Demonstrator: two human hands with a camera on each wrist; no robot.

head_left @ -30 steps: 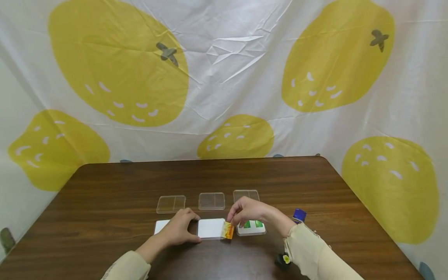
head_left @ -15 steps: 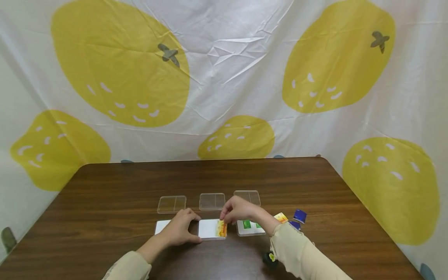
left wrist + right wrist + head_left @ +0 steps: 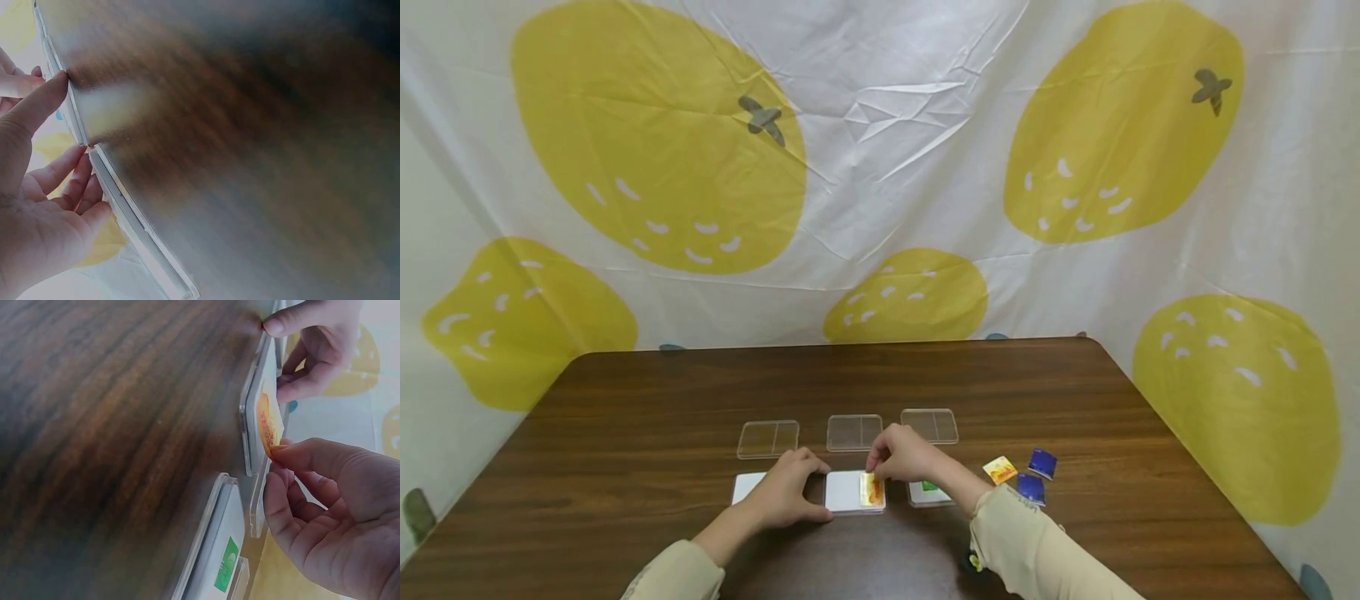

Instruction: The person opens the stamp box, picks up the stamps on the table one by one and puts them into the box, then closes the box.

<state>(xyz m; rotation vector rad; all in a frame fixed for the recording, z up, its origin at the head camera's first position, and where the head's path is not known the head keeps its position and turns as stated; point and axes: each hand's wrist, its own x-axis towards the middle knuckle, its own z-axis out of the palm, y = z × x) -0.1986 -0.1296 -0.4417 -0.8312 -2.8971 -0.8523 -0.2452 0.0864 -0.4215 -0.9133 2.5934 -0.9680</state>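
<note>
My right hand [image 3: 910, 457] pinches a small flat orange-and-yellow packet [image 3: 872, 490] between thumb and index finger. The packet [image 3: 269, 422] lies over the right end of the middle clear plastic case [image 3: 842, 492], which has a white surface inside. My left hand [image 3: 786, 490] holds that case at its left end, thumb at the front corner and index finger at the back. In the left wrist view the left hand [image 3: 50, 231] touches the case edges. A white-filled case [image 3: 747, 485] is partly hidden behind the left hand. My right forearm partly covers another case [image 3: 925, 497] bearing green packets.
Three clear lids [image 3: 767, 439] lie in a row behind the cases. To the right are a yellow-orange packet [image 3: 1000, 469] and two blue packets [image 3: 1042, 463] on the brown table [image 3: 625, 433]. A lemon-print cloth [image 3: 910, 208] hangs behind the table.
My right hand has moved left, carrying the orange-and-yellow packet from the case's right edge onto its right end. The loose packets at right have come into view. The left hand stays put.
</note>
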